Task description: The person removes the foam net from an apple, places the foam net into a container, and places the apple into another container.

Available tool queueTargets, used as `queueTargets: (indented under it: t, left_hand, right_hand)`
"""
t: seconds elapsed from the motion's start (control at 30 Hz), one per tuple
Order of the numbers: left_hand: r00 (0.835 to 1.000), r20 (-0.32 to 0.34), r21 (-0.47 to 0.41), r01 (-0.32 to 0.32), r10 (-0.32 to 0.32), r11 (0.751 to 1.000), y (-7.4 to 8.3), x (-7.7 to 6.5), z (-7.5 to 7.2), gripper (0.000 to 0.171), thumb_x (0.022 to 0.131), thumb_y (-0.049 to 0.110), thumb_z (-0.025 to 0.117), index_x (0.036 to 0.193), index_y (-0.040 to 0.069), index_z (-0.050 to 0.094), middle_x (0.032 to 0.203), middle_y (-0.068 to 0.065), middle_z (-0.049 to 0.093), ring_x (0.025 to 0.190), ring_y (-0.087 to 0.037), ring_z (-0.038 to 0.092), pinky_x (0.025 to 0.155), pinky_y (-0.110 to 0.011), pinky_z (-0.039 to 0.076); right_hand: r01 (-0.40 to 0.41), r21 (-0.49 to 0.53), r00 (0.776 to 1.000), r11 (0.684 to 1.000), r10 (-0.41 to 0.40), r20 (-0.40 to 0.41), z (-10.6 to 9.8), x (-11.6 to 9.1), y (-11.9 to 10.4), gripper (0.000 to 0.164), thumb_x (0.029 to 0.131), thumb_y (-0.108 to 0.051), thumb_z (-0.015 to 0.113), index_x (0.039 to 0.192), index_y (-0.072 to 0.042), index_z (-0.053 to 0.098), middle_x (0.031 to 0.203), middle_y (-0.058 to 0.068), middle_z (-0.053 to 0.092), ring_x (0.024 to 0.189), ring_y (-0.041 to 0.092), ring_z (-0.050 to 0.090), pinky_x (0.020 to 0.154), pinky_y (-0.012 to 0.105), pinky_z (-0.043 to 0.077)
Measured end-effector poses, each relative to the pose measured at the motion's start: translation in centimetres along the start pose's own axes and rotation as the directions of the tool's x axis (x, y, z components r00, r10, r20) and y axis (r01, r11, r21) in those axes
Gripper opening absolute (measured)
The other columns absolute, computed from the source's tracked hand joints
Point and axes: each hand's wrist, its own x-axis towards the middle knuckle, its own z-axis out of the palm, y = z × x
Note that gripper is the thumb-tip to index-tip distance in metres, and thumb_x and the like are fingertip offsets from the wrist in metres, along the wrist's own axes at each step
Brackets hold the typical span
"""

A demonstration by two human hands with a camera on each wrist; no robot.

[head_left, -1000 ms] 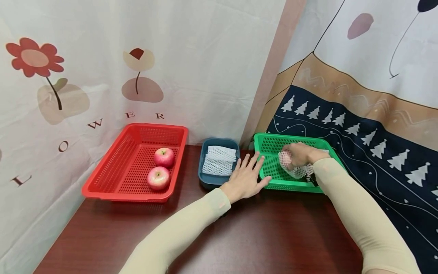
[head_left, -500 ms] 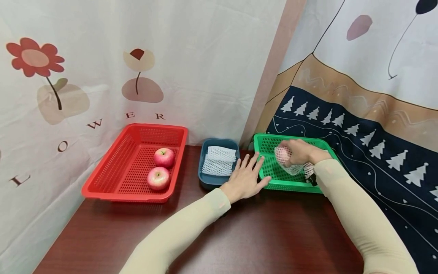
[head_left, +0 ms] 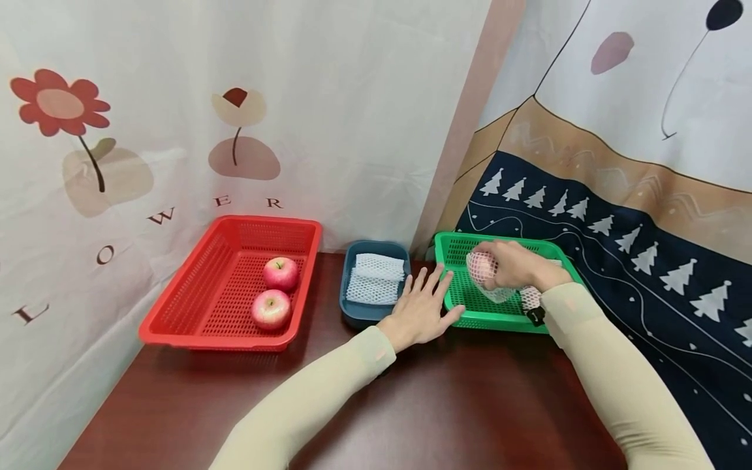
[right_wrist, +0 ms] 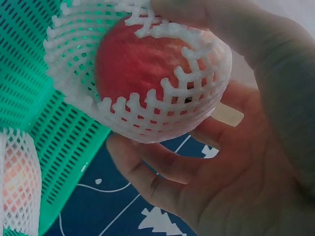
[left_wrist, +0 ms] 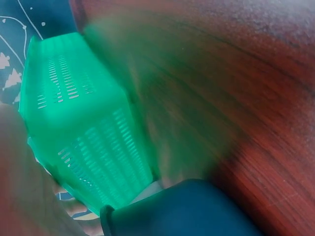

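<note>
In the right wrist view my right hand (right_wrist: 236, 142) holds an apple (right_wrist: 138, 66) inside a white foam net sleeve (right_wrist: 147, 120), thumb on top and fingers curled below. The head view puts this right hand (head_left: 519, 264) over the green basket (head_left: 499, 321). A second netted apple (right_wrist: 19, 182) lies in that basket, partly under my right wrist in the head view. My left hand (head_left: 418, 310) is spread flat, fingers straight, between the blue bin (head_left: 360, 316) and the green basket's left end. Folded white foam nets (head_left: 376, 279) lie in the blue bin.
A red basket (head_left: 176, 320) stands at the left with two bare apples, one apple (head_left: 281, 273) behind the other apple (head_left: 271, 309). Printed curtains (head_left: 364, 117) hang right behind the containers. The brown table (head_left: 411, 405) runs toward me.
My right hand has lifted slightly and shifted left with the netted apple, uncovering more of the second netted apple. The left hand stays where it was.
</note>
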Motion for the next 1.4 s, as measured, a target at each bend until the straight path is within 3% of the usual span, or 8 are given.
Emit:
queueTargets:
  t: [0.3,0.67,1.0,1.2,1.4]
  left_hand:
    - [1.0,0.004,-0.011,0.012,-0.012,1.0,0.0,0.0,0.0,0.087,0.12,0.075,0.032,0.189,0.027,0.013,0.2,0.0,0.003,0.186,-0.039,0.013,0.15,-0.063,0.015]
    - [0.999,-0.034,-0.025,0.017,-0.018,1.0,-1.1,-0.2,-0.6,0.094,0.117,0.079,0.036,0.189,0.025,0.013,0.2,0.002,0.005,0.185,-0.038,0.016,0.149,-0.065,0.017]
    - [0.999,-0.034,-0.047,0.018,-0.02,0.999,-2.0,-2.0,-1.7,0.092,0.117,0.076,0.042,0.189,0.023,0.021,0.199,-0.003,0.014,0.185,-0.04,0.017,0.149,-0.068,0.014]
    - [0.997,-0.07,-0.021,0.005,-0.007,1.0,-2.4,-3.1,-2.5,0.09,0.117,0.075,0.045,0.188,0.023,0.026,0.198,-0.005,0.02,0.183,-0.04,0.023,0.148,-0.067,0.018]
    - [0.996,-0.09,-0.006,-0.006,0.005,1.0,-2.9,-4.1,-3.5,0.09,0.116,0.073,0.05,0.186,0.021,0.03,0.197,-0.007,0.024,0.182,-0.041,0.025,0.147,-0.07,0.019]
  right_hand:
    - [0.011,-0.026,1.0,1.0,-0.012,-0.023,0.4,-0.6,-0.8,0.077,0.09,-0.014,0.096,0.159,-0.002,0.063,0.15,0.032,0.069,0.115,0.041,0.075,0.091,0.058,0.07]
    - [0.028,-0.022,0.998,0.999,-0.03,-0.06,0.4,-1.5,-2.2,0.076,0.09,-0.014,0.094,0.159,-0.004,0.064,0.144,0.029,0.07,0.113,0.04,0.075,0.091,0.057,0.069]
    - [0.038,0.024,0.997,0.999,-0.037,-0.069,0.9,-2.5,-3.4,0.077,0.09,-0.015,0.095,0.161,-0.008,0.064,0.148,0.027,0.069,0.116,0.04,0.072,0.089,0.055,0.071]
    - [0.041,0.031,0.995,0.999,-0.038,-0.092,1.4,-2.7,-3.6,0.078,0.089,-0.016,0.094,0.162,-0.012,0.065,0.148,0.023,0.069,0.115,0.037,0.071,0.089,0.052,0.069]
    - [0.053,0.03,0.994,0.998,-0.05,-0.095,1.6,-2.5,-4.1,0.079,0.089,-0.017,0.093,0.163,-0.013,0.064,0.151,0.021,0.069,0.119,0.038,0.069,0.093,0.056,0.067]
